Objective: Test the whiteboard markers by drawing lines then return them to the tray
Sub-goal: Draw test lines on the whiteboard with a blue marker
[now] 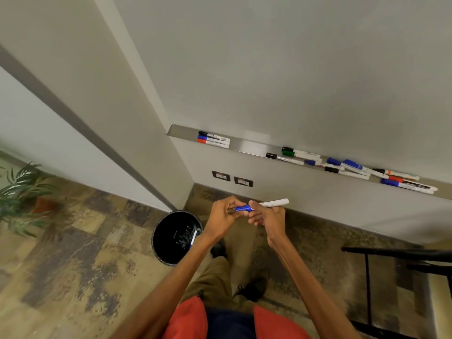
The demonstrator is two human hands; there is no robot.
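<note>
Bare forearms reach forward from an orange-red shirt [189,321] to meet at a blue-capped marker [274,203], a slim white cylinder held level in front of the wall, below the tray and well apart from it. The left hand [223,214] curls its fingertips round the glossy blue cap end, and the right hand [268,217] grips the white barrel with its thumb laid on top. Whether the cap is fully seated cannot be told. Above, the tray [249,145] is a long brushed-metal ledge under the smooth, blank whiteboard [293,69]. Three neat markers [214,140], capped black, blue and red, lie side by side at its left end, and a loose heap of markers [354,168] crosses at its right. Down on the mottled tile floor [73,241] stands a round black wastebasket [171,259] with a discarded marker [193,238] inside. Two dark wall outlets [232,178], a potted plant [22,192] and a black metal chair frame [403,255] ring the scene.
</note>
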